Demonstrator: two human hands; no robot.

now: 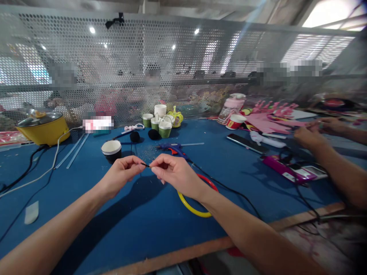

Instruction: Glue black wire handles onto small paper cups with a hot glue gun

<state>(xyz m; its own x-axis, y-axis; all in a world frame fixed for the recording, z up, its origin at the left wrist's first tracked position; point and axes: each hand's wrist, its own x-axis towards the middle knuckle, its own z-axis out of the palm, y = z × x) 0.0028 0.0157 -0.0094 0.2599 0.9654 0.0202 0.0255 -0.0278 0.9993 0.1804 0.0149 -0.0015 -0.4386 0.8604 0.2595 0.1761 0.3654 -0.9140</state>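
My left hand [122, 173] and my right hand [173, 172] meet above the blue table [137, 217], each pinching one end of a short thin black strand [145, 165]. Both hands are closed in a pinch. Under my right wrist lies a red and yellow ring [195, 208]. A blue glue gun [173, 148] with a black cord rests just beyond my right hand. A black paper cup [111, 150] stands just beyond my left hand.
Green paper cups [160, 124] and two black pompoms [143, 135] sit at the middle back. A yellow cooker [43, 128] stands far left. At right, another person's hands [312, 131] work near pink gloves [272, 114], a purple tool [282, 168] and a bottle [231, 107]. A perforated screen closes the back.
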